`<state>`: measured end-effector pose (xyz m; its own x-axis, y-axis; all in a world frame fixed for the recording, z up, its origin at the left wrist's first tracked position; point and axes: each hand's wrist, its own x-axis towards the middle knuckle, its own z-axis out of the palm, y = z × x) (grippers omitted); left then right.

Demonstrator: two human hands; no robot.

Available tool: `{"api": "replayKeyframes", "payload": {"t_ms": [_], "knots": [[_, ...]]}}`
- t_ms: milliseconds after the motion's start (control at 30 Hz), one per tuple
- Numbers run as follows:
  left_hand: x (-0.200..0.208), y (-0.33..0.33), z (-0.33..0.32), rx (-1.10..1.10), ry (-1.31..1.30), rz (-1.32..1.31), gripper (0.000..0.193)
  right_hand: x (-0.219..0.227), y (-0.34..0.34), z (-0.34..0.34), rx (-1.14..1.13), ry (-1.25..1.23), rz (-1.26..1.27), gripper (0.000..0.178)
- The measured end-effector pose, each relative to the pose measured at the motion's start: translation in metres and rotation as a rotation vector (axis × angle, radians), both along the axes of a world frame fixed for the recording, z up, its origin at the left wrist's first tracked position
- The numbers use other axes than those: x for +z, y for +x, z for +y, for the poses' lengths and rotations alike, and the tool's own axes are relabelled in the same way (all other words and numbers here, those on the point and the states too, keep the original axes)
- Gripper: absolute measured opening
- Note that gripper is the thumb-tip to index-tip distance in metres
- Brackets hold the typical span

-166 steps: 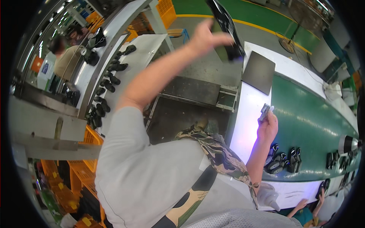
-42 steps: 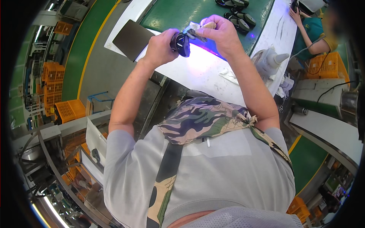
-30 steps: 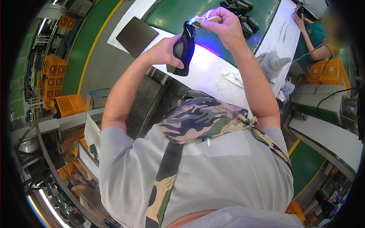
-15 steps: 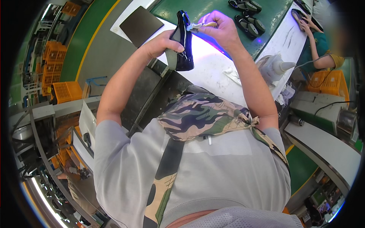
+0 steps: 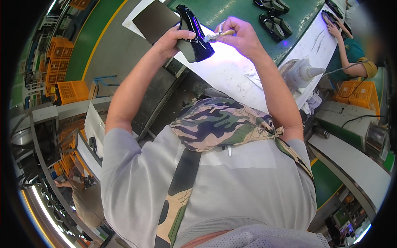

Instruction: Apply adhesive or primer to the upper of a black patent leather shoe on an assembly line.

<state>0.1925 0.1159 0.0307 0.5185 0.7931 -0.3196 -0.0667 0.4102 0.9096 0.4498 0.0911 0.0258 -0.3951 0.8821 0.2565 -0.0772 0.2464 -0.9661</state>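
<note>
A glossy black shoe (image 5: 197,38) with a grey heel hangs tilted over the front of the white work table. My left hand (image 5: 169,42) is wrapped round it from the left, the thumb lying across the shoe's opening. Between the pinched fingers of my right hand (image 5: 243,38) is a small crumpled cloth (image 5: 211,37), whitish with a yellowish end. Its pale tip is against or very close to the shoe's right side; I cannot tell if it touches.
Black shoes (image 5: 273,25) stand on the green tabletop (image 5: 231,10). A brown square board (image 5: 155,22) lies at the table's left corner. Near my right forearm is a white plastic bottle (image 5: 301,75). At the far right a co-worker's hands (image 5: 334,28) hold another dark shoe.
The shoe has tipped, its lower end swinging right and up, its top shifting left. My left hand turned with it. My right hand with the cloth is now nearer the heel end.
</note>
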Motion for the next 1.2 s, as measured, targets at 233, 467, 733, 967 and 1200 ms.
{"api": "replayKeyframes", "payload": {"t_ms": [233, 467, 733, 967, 1200], "knots": [[-0.031, -0.02, -0.005, 0.196, -0.121, -0.232, 0.048, -0.012, 0.004, -0.009, -0.034, 0.084, 0.005, 0.021], [-0.042, -0.019, -0.024, 0.303, -0.102, -0.706, 0.067, -0.028, -0.014, -0.005, -0.123, -0.227, 0.472, 0.019], [-0.042, -0.031, -0.033, 0.363, -0.018, -0.744, 0.068, -0.02, -0.048, 0.004, -0.167, -0.303, 0.404, 0.022], [-0.012, -0.067, -0.059, 0.655, 0.3, -0.313, 0.045, -0.012, -0.082, -0.009, -0.088, -0.437, 0.347, 0.02], [0.1, -0.137, -0.099, 0.826, 0.697, 0.03, 0.064, 0.013, -0.115, -0.018, 0.049, -0.574, 0.556, 0.008]]}}
